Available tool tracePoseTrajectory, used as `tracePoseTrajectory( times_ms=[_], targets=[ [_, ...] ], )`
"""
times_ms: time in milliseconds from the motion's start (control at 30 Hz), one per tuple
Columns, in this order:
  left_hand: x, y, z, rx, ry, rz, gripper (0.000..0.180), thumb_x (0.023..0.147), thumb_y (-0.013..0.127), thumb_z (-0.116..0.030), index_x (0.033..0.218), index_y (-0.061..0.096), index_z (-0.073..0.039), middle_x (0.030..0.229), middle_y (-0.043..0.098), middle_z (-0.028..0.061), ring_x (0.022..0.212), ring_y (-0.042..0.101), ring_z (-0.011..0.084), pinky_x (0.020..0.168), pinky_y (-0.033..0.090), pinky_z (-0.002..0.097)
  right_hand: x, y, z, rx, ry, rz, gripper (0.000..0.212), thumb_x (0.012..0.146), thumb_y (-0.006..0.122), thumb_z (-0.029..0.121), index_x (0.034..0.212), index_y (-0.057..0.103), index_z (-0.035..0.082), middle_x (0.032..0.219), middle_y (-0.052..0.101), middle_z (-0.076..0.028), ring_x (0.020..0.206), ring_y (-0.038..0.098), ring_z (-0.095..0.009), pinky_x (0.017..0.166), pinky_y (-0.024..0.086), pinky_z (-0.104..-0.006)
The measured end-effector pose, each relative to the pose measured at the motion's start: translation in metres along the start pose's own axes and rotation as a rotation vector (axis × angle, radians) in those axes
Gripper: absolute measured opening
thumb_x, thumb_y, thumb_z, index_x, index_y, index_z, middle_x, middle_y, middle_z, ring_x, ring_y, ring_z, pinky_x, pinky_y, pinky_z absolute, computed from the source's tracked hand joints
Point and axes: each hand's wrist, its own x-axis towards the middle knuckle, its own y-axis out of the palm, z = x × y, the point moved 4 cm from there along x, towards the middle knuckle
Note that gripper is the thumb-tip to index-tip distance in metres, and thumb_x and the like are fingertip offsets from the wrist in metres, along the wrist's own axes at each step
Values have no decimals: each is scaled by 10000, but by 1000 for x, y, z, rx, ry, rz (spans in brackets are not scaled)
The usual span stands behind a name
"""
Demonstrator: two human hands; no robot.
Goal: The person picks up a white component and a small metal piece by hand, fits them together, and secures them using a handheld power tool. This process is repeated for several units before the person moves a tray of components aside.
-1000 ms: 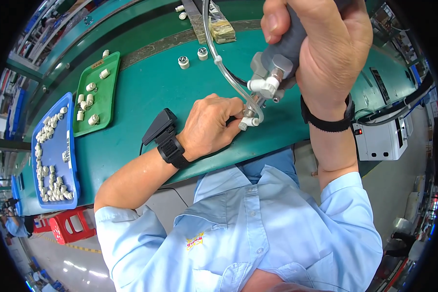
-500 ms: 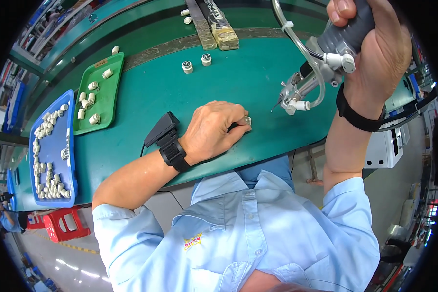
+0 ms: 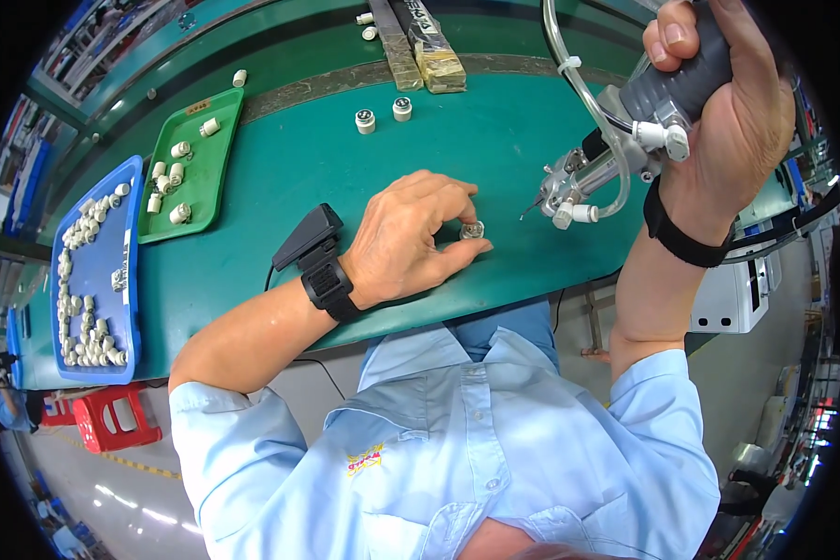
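My left hand (image 3: pixel 406 238) rests on the green tabletop with its index finger and thumb spread apart. Between them stands a small white cylindrical part (image 3: pixel 473 230) with a clear or metallic top, close to the thumb. Raised at the right, my right hand (image 3: pixel 751 117) is wrapped round a grey-handled dispensing gun (image 3: pixel 602 168). The gun's thin needle points down and left over the table, apart from the part. Two white round parts with dark-marked tops, a left one (image 3: pixel 365 121) and a right one (image 3: pixel 402 109), stand farther back.
At the left lie a blue tray (image 3: pixel 112 280) with many white parts along its side and a green tray (image 3: pixel 205 173) with several more. Tape-wrapped bars (image 3: pixel 439 67) lie at the back. A clear hose (image 3: pixel 562 51) runs up from the gun. A red stool (image 3: pixel 112 420) stands below left.
My left index finger has lifted and spread away from the thumb, letting go of the small white part, which stays on the table. My right hand still grips the gun.
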Motion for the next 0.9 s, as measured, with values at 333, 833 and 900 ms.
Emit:
tracePoseTrajectory(
  times_ms=[333, 833, 900],
  targets=[
    [6, 0, -12, -60, -186, -9, 224, 728, 835, -152, 903, 726, -66, 838, 673, 77, 785, 556, 258, 708, 454, 371, -4, 18, 7, 205, -73, -70, 327, 938, 682, 254, 1119, 600, -6, 745, 625, -53, 491, 546, -76, 456, 473, -205],
    [9, -23, -5, -176, -132, -161, 45, 819, 739, -110, 805, 721, -70, 769, 641, 61, 774, 568, 262, 719, 438, 387, 29, -15, -8, 481, -32, 301, 397, 1025, 514, 112, 1348, 430, -103, 1127, 630, -199, 689, 490, -117, 612, 416, -264],
    [13, -37, 1, -27, -60, -185, 21, 818, 741, -78, 837, 732, -75, 786, 657, 46, 761, 567, 233, 736, 438, 359, 33, -16, -9, 492, 12, 325, 392, 1025, 514, 109, 1346, 433, -102, 1134, 631, -200, 683, 489, -113, 608, 419, -260]
  ],
)
